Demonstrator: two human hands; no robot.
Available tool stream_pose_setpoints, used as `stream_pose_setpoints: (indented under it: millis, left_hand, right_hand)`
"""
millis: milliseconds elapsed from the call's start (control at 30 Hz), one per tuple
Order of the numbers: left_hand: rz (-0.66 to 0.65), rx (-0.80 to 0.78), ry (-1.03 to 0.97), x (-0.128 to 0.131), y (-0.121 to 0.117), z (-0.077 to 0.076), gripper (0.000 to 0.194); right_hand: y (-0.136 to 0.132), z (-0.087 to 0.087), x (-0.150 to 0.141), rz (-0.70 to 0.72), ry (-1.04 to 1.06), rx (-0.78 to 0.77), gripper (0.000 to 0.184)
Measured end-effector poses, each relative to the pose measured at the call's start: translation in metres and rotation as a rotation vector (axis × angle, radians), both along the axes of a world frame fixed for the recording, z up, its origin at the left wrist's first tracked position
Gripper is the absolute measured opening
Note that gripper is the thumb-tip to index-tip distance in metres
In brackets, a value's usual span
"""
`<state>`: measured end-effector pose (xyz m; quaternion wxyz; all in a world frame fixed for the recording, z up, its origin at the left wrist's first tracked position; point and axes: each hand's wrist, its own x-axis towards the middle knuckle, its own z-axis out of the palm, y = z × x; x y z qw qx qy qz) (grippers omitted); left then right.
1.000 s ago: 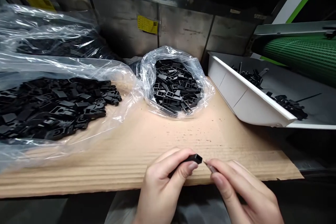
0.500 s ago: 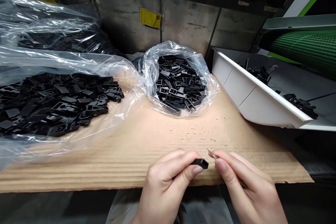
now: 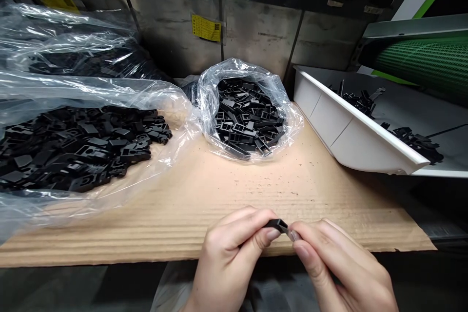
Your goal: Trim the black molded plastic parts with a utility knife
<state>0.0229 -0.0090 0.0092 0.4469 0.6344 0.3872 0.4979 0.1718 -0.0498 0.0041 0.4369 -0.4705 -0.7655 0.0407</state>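
Observation:
My left hand point(image 3: 232, 248) pinches a small black plastic part point(image 3: 278, 225) between thumb and fingers, just above the front edge of a corrugated cardboard sheet point(image 3: 234, 200). My right hand point(image 3: 336, 263) grips a small pointed metal blade point(image 3: 292, 235) between its fingertips. The blade's tip meets the end of the black part, and my fingers hide most of the blade. Both hands are close together at the sheet's front edge.
Clear plastic bags of black plastic parts lie on the cardboard: an open one point(image 3: 208, 102) at the centre back, a large one point(image 3: 109, 88) at left. At right stands a white sloped tray point(image 3: 351, 139) holding black parts, beneath a green ribbed conveyor belt point(image 3: 420, 61).
The metal blade has come down from a raised position apart from the black part and now meets the part's end. My hands have drawn closer together.

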Motion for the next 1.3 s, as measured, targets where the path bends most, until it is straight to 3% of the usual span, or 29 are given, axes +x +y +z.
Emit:
stream_pose_setpoints:
  millis: [133, 333, 567, 767, 967, 1300]
  left_hand:
    - [0.004, 0.028, -0.018, 0.001, 0.001, -0.002, 0.017]
    - [-0.035, 0.023, -0.008, 0.0, -0.001, 0.001, 0.017]
    - [0.004, 0.0, 0.01, -0.002, 0.0, 0.002, 0.015]
    - [0.021, -0.021, -0.03, 0.001, 0.0, 0.002, 0.018]
    - [0.021, -0.022, -0.05, 0.002, -0.001, 0.002, 0.02]
    - [-0.005, -0.05, -0.027, 0.0, 0.001, 0.001, 0.015]
  right_hand:
    - [0.002, -0.001, 0.0, 0.007, -0.016, -0.021, 0.017]
    - [0.009, -0.006, 0.004, -0.137, 0.002, -0.046, 0.012]
    - [0.003, -0.004, 0.006, -0.08, 0.09, -0.09, 0.017]
    - [-0.001, -0.007, 0.002, 0.017, 0.056, -0.019, 0.02]
    - [-0.002, -0.011, -0.004, -0.061, 0.17, 0.041, 0.019]
    - [0.005, -0.012, 0.002, -0.028, 0.042, 0.041, 0.02]
